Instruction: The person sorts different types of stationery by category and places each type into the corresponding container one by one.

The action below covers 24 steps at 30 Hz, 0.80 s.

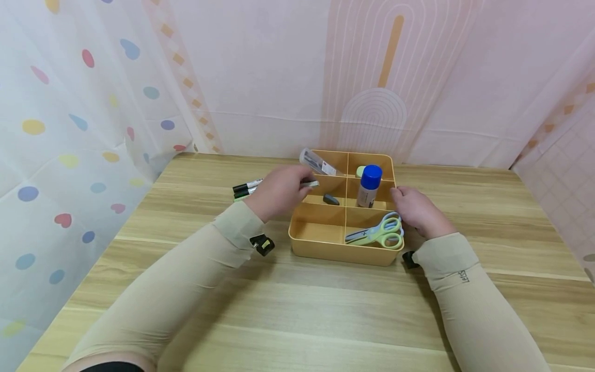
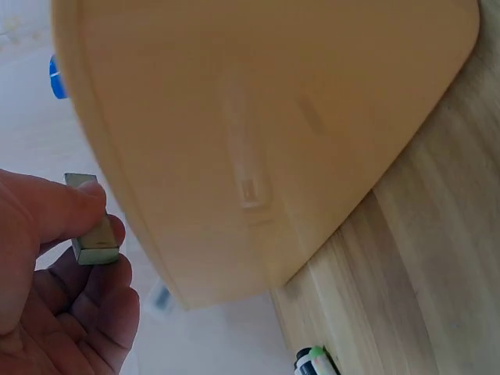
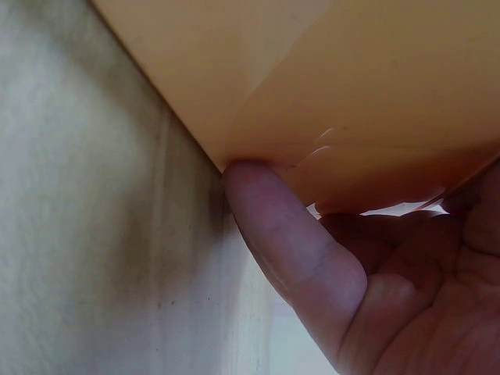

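A tan divided organizer box (image 1: 321, 249) stands on the table. Over its left middle compartment, my left hand (image 1: 283, 192) pinches a small grey rectangular block (image 2: 95, 234), eraser-like, between thumb and fingers. At the box's right side, my right hand (image 1: 420, 209) grips the wall near the rim, one finger lying along the outer face in the right wrist view. A blue-capped glue stick (image 1: 369, 186) stands in the right middle compartment, and a small dark grey piece (image 1: 331, 199) lies in the left one. Green- and blue-handled scissors (image 1: 378, 232) lie in the front right compartment.
A clear tube-like case (image 1: 318, 161) leans in the back left compartment, and a pale green item (image 1: 360, 171) shows in the back right. Several markers (image 1: 245, 189) lie left of the box, partly behind my left hand. A patterned curtain (image 1: 260, 77) hangs behind the table.
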Tool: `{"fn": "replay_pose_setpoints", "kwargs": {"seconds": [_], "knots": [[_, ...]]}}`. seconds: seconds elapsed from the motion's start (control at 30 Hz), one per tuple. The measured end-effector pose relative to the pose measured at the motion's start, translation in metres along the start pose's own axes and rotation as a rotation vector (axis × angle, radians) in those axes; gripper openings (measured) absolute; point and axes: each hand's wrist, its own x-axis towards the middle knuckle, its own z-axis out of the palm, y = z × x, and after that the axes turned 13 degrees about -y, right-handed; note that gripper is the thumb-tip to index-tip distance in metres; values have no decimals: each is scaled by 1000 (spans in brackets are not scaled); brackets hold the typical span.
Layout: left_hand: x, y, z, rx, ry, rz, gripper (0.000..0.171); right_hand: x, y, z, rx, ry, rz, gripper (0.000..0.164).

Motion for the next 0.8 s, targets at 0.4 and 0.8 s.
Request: {"fn": "replay_pose_setpoints", "kwargs": {"seconds": [0.4,0.8], "knots": [[7,2,13,43,-80,5,13,-1,0,0,7,-7,5,57],[7,5,13,59,-91,7,15,-2,0,0,-7,-5,3,59]]}}
